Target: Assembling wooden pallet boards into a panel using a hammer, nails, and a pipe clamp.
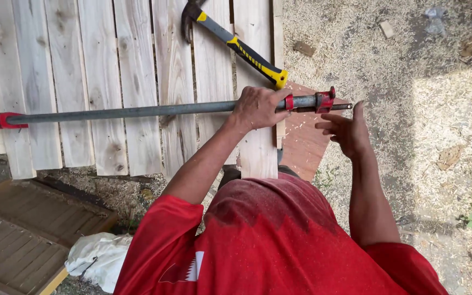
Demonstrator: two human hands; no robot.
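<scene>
One hammer (236, 43) lies beyond the pipe clamp (137, 112).

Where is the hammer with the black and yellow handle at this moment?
In the head view, the hammer lies diagonally on the pale wooden boards near the top centre, just above the left hand, which grips the long bar clamp.

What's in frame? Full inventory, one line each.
bar clamp: one, grey bar with red jaws, lying across the planks
planks: about eight, pale wood, side by side
hammer: one, black and yellow grip, resting on the planks
slatted panel: one, dark brown, lower left
white sack: one, beside the panel
sawdust ground: tan, right side
left hand: gripping the bar
right hand: open, at the screw end
red shirt: bottom
</scene>
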